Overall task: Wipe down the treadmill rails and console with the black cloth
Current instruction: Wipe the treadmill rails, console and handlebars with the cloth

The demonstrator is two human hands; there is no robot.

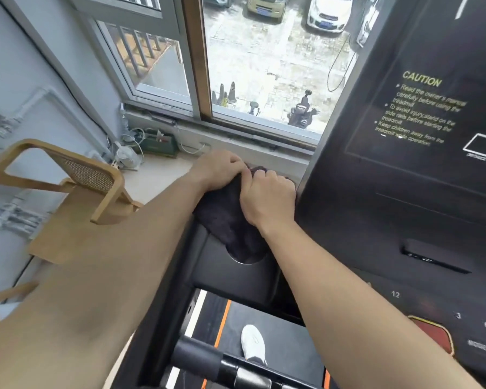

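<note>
Head view: both hands are up at the console's left shoulder. The left hand (pixel 218 169) and right hand (pixel 267 199) sit knuckle to knuckle, fingers curled tight into the black cloth (pixel 227 228). The cloth is bunched on the side tray, its tail draped over a round recess.

My call for this step is to spread the cloth flat, press firmly, run it along the edge in overlapping passes, then sweep onto the console (pixel 404 175) face.

The panel reads "CAUTION", then to read the owner's manual, stand on the side rails before starting, and keep children away. Lower down are 12, 3 and 6, and a blurred word, possibly "MODE". The handrail (pixel 205 357) waits below.
</note>
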